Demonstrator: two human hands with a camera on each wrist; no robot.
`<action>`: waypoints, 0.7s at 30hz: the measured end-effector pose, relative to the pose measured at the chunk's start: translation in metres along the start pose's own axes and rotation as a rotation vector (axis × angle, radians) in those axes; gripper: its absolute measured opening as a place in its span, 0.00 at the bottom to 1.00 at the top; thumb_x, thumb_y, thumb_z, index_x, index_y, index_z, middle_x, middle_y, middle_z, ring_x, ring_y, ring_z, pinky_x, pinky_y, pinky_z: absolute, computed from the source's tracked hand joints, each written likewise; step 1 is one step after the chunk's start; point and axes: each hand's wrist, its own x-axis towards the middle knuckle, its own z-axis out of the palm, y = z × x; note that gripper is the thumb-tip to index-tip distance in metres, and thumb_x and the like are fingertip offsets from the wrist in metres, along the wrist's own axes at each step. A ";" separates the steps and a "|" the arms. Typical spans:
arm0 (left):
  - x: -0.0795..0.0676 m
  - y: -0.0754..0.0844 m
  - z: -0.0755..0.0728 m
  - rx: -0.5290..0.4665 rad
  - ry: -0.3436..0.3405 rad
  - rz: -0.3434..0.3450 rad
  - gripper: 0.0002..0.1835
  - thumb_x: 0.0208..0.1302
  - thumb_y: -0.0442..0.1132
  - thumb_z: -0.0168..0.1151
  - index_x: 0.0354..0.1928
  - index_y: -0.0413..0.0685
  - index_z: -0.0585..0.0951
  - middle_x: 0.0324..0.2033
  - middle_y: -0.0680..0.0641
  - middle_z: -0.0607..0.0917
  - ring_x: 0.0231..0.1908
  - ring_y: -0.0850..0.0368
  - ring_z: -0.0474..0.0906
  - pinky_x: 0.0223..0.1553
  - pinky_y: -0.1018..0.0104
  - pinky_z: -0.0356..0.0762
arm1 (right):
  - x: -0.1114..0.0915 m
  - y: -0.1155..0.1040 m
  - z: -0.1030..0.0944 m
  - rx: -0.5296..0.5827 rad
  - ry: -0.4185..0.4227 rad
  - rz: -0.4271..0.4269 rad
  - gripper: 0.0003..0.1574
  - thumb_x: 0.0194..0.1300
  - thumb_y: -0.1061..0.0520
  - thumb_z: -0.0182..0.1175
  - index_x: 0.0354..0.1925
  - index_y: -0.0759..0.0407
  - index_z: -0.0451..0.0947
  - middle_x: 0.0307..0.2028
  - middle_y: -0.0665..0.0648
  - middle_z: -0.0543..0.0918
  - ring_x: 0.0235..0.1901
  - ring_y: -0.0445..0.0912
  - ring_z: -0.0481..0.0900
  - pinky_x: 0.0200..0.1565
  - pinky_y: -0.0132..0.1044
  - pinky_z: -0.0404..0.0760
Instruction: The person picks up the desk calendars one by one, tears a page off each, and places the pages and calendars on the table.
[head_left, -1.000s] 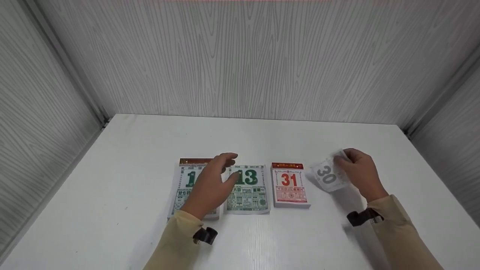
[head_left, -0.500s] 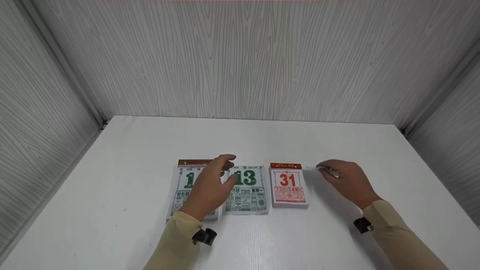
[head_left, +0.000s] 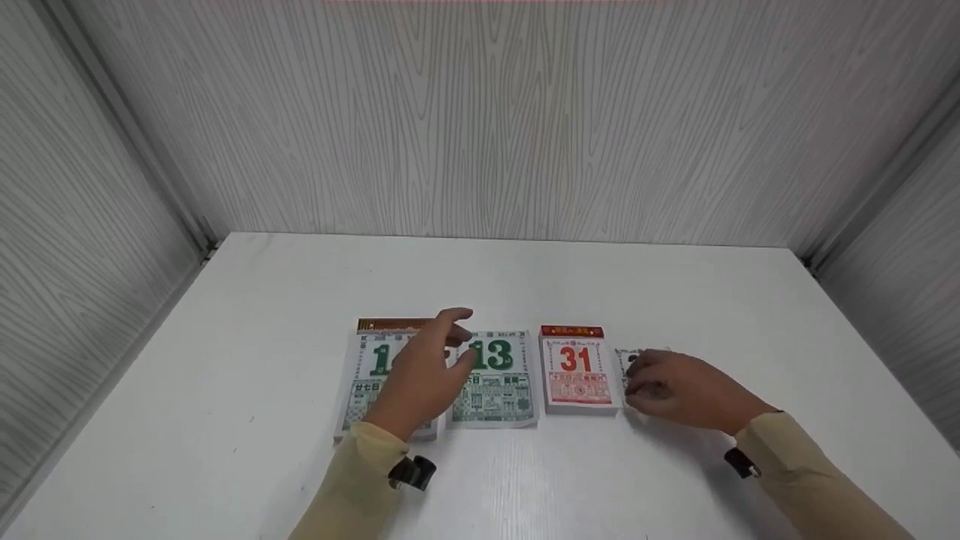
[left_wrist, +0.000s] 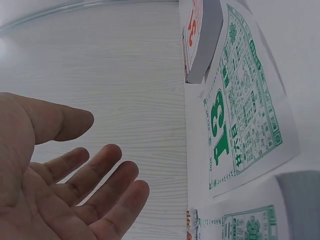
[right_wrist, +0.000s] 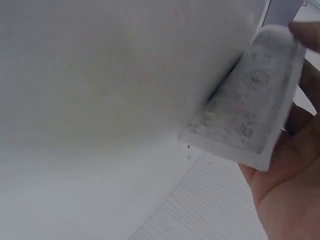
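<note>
My right hand [head_left: 690, 394] is low over the table, right of a small calendar pad [head_left: 579, 382] with a red 31. Its thumb and fingers pinch a thin printed calendar sheet [right_wrist: 247, 100], which bends up at one edge in the right wrist view. In the head view the hand hides most of that sheet. My left hand [head_left: 424, 379] hovers with loosely bent fingers, palm bare in the left wrist view. It partly covers a thick green-printed calendar pad [head_left: 364, 394] and overlaps a loose sheet [head_left: 495, 401] with a green 13.
All the paper lies in a row on a white table [head_left: 480, 487]. Wood-grained panels [head_left: 480, 120] rise behind the table and at both sides. Each wrist wears a black band mount [head_left: 412, 471].
My right hand has brought the sheet marked 30 left and down to the table beside the red 31 pad. My left hand stays nearly still.
</note>
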 end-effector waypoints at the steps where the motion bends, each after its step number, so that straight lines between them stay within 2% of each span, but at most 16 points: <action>1: 0.000 -0.001 0.000 0.001 -0.001 0.003 0.28 0.65 0.48 0.59 0.66 0.65 0.65 0.51 0.55 0.79 0.52 0.57 0.75 0.53 0.55 0.74 | -0.001 -0.001 0.000 0.002 -0.011 -0.006 0.06 0.60 0.49 0.64 0.37 0.41 0.85 0.44 0.44 0.79 0.47 0.42 0.77 0.48 0.44 0.78; 7: 0.002 -0.005 -0.001 0.016 0.014 -0.001 0.28 0.65 0.48 0.58 0.66 0.64 0.65 0.50 0.54 0.79 0.52 0.56 0.75 0.52 0.54 0.74 | 0.001 -0.006 -0.001 -0.011 -0.024 -0.050 0.06 0.61 0.49 0.63 0.37 0.42 0.85 0.47 0.50 0.79 0.48 0.46 0.77 0.48 0.48 0.77; 11: 0.002 -0.007 -0.001 0.035 0.011 -0.005 0.28 0.65 0.49 0.58 0.66 0.64 0.65 0.51 0.54 0.79 0.53 0.55 0.75 0.53 0.54 0.74 | 0.001 -0.006 0.000 -0.020 -0.027 -0.064 0.07 0.62 0.51 0.62 0.38 0.43 0.85 0.48 0.50 0.79 0.49 0.46 0.77 0.49 0.48 0.77; 16: 0.005 -0.006 -0.007 0.001 0.035 0.021 0.27 0.66 0.47 0.58 0.66 0.62 0.66 0.53 0.53 0.78 0.54 0.55 0.74 0.54 0.56 0.74 | 0.002 -0.006 0.000 -0.018 -0.017 -0.051 0.08 0.62 0.48 0.62 0.39 0.43 0.85 0.49 0.49 0.79 0.50 0.45 0.76 0.51 0.46 0.77; 19: 0.006 -0.004 -0.015 -0.021 0.081 0.029 0.26 0.66 0.47 0.58 0.66 0.60 0.66 0.54 0.54 0.76 0.56 0.58 0.72 0.56 0.57 0.72 | 0.003 -0.007 -0.003 0.022 0.041 0.004 0.10 0.63 0.48 0.61 0.40 0.46 0.85 0.47 0.45 0.79 0.49 0.42 0.77 0.50 0.45 0.77; 21: 0.006 -0.005 -0.021 -0.033 0.116 0.034 0.26 0.66 0.49 0.57 0.66 0.59 0.66 0.56 0.54 0.74 0.57 0.58 0.71 0.58 0.57 0.71 | 0.003 -0.008 -0.007 0.074 0.114 0.051 0.10 0.64 0.50 0.60 0.41 0.48 0.84 0.45 0.43 0.79 0.47 0.41 0.78 0.49 0.46 0.78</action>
